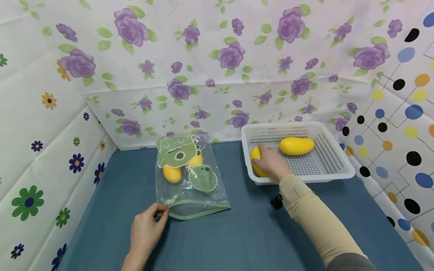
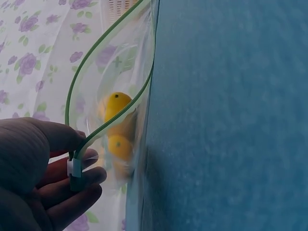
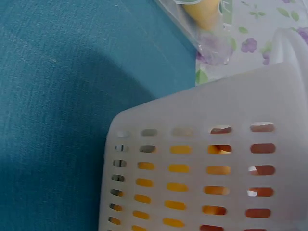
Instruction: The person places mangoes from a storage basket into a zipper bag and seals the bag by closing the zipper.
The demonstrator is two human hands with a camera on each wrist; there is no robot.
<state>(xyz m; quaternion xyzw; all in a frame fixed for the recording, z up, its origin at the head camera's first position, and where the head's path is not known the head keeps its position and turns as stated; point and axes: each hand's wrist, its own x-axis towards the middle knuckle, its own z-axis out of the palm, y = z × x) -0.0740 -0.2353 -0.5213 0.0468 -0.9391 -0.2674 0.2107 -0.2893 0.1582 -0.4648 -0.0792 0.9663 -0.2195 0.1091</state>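
left hand [image 1: 145, 229]: I see fingers pinching the clear plastic zip bag [image 1: 190, 177] by its green slider.
right hand [image 1: 269, 162]: fingers curled round a yellow mango [image 1: 256, 162] inside the white perforated basket [image 1: 333, 167].

Left hand [image 1: 145, 229] low and near the body, thumb and fingers [image 2: 72, 185] pinched together, bare wrist; right hand [image 1: 269, 160] stretched forward, fingers curled downward, forearm in a beige sleeve

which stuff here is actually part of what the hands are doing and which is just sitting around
In use:
- left hand pinching the zip bag at its slider
- two mangoes in the bag
- right hand on a mango in the white basket
- second basket mango

Lying about:
- blue table cover
- patterned backdrop sheets
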